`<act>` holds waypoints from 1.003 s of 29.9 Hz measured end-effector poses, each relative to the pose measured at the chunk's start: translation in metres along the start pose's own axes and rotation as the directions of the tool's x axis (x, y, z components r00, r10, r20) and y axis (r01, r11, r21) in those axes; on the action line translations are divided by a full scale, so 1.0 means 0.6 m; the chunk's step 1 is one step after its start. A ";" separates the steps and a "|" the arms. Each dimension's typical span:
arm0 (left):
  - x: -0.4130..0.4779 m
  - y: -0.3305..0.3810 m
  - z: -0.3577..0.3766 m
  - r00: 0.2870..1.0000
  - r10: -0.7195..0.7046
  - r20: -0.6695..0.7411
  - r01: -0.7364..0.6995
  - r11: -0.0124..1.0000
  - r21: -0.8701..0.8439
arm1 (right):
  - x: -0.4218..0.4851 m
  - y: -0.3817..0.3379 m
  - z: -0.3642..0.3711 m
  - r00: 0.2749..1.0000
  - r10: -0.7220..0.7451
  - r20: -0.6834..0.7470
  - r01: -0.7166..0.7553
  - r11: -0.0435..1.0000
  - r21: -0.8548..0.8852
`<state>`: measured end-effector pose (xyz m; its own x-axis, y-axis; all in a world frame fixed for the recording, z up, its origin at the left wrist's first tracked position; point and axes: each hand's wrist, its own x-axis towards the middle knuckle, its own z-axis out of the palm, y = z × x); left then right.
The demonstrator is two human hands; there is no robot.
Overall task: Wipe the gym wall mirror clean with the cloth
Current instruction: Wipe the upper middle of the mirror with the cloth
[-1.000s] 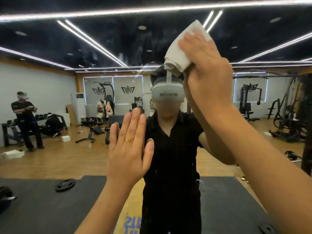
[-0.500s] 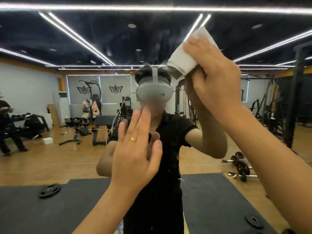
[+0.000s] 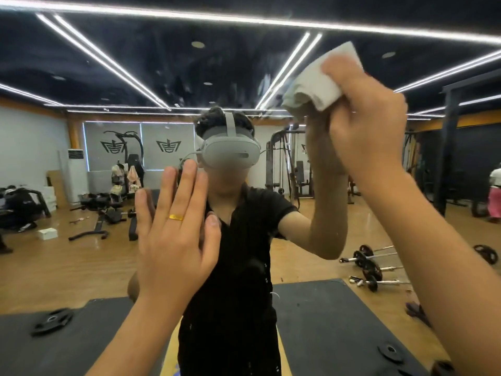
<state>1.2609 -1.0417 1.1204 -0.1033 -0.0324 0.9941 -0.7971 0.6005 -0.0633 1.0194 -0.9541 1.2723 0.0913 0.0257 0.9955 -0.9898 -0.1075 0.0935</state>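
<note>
The wall mirror (image 3: 81,267) fills the whole head view and reflects the gym and me in black clothes. High on the right, my right hand (image 3: 363,120) grips a bunched white cloth (image 3: 317,82) and holds it against the glass. My left hand (image 3: 173,240), wearing a gold ring, lies flat on the mirror at chest height with straight fingers. Smears and speckles show on the glass near the upper middle and over my reflected torso.
Everything else is reflection: dark floor mats (image 3: 339,321) with weight plates (image 3: 51,320), barbells (image 3: 374,267) on the wooden floor at right, benches and machines behind, a crouching person (image 3: 19,207) at far left, another person (image 3: 494,194) at far right.
My right hand has carried the cloth rightward across the glass. The view has swung right, so the reflected room has slid left. My left hand stays flat on the mirror.
</note>
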 end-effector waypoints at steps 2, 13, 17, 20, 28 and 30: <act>0.000 -0.001 0.001 1.000 0.001 -0.004 -0.001 1.000 0.011 | 0.006 0.016 -0.003 0.993 0.106 -0.061 -0.105 0.994 0.019; 0.002 0.001 -0.001 1.000 0.004 -0.003 -0.004 1.000 0.011 | 0.004 -0.029 -0.003 0.998 -0.047 0.044 0.047 0.999 0.004; 0.001 0.001 -0.001 1.000 -0.001 0.010 0.001 1.000 0.006 | -0.004 -0.005 0.002 1.000 0.019 -0.006 -0.019 0.999 0.037; 0.001 0.001 -0.002 1.000 0.006 0.007 -0.007 1.000 0.005 | 0.003 -0.031 0.024 0.997 -0.078 0.016 0.075 0.990 0.123; 0.000 0.000 -0.001 1.000 0.005 0.002 -0.005 1.000 0.003 | 0.000 0.054 -0.013 0.936 -0.330 0.119 0.328 0.944 0.033; 0.000 0.000 -0.001 1.000 0.008 0.000 -0.008 1.000 0.008 | -0.029 0.100 -0.034 0.976 -0.205 0.071 0.205 0.979 -0.004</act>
<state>1.2614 -1.0415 1.1203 -0.1097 -0.0272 0.9936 -0.8007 0.5947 -0.0721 0.9565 -0.9408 1.2600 0.2995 -0.0232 0.9538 -0.9503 -0.0962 0.2960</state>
